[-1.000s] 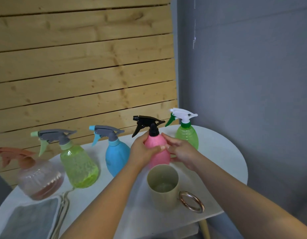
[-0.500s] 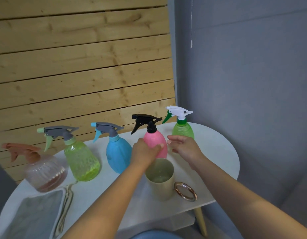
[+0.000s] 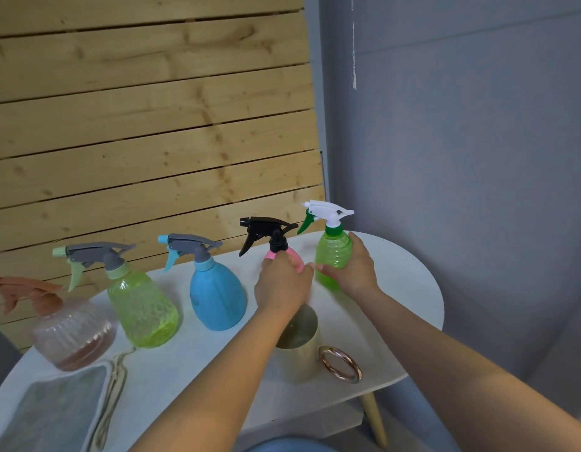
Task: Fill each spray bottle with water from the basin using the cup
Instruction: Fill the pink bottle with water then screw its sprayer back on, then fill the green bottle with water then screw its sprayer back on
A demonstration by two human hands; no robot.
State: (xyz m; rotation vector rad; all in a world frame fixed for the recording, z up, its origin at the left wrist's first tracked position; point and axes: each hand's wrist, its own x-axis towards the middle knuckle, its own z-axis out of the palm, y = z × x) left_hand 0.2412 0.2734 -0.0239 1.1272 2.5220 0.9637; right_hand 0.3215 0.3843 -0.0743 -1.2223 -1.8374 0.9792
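Observation:
Several spray bottles stand in a row on the white table (image 3: 409, 288). My left hand (image 3: 282, 285) grips the pink bottle (image 3: 294, 256) with the black sprayer, hiding most of its body. My right hand (image 3: 351, 269) is wrapped around the small green bottle (image 3: 333, 252) with the white sprayer at the far right. A beige cup (image 3: 298, 350) with a copper ring handle stands just in front of my left hand, with a little water inside. The basin (image 3: 51, 415) sits at the lower left.
Left of the pink bottle stand a blue bottle (image 3: 215, 295), a larger yellow-green bottle (image 3: 142, 308) and a clear pinkish bottle (image 3: 70, 334). A wooden slat wall lies behind, a grey wall at the right. The table's edge curves close on the right.
My right hand left the pink bottle, moved right and closed around the small green bottle. My left hand stays on the pink bottle.

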